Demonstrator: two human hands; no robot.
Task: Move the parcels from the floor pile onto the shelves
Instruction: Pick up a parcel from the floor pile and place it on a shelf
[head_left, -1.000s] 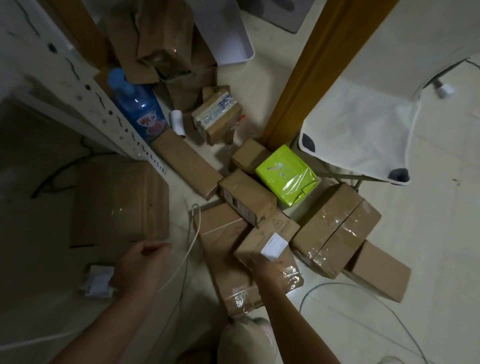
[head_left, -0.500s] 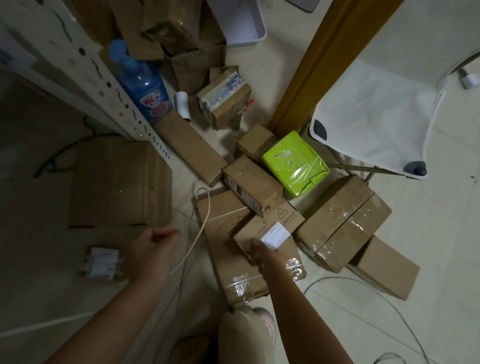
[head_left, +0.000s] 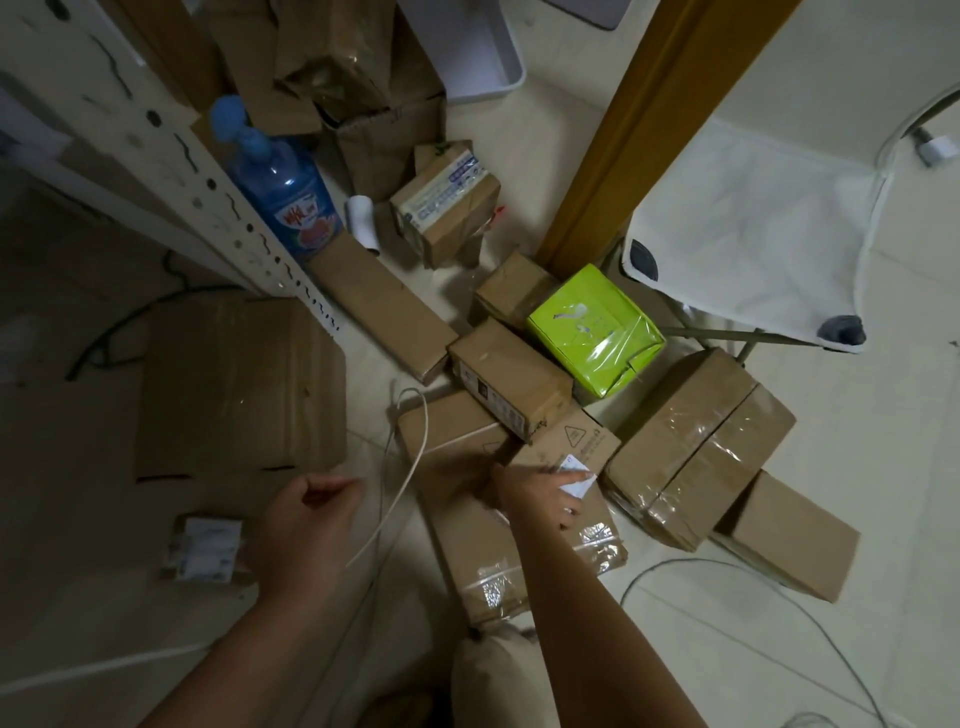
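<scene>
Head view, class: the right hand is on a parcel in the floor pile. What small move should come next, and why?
Probably close the right hand round the labelled box and lift it. The hand lies on its top, the box rests on a longer taped box, and the left hand holds nothing, so it could support the underside.
</scene>
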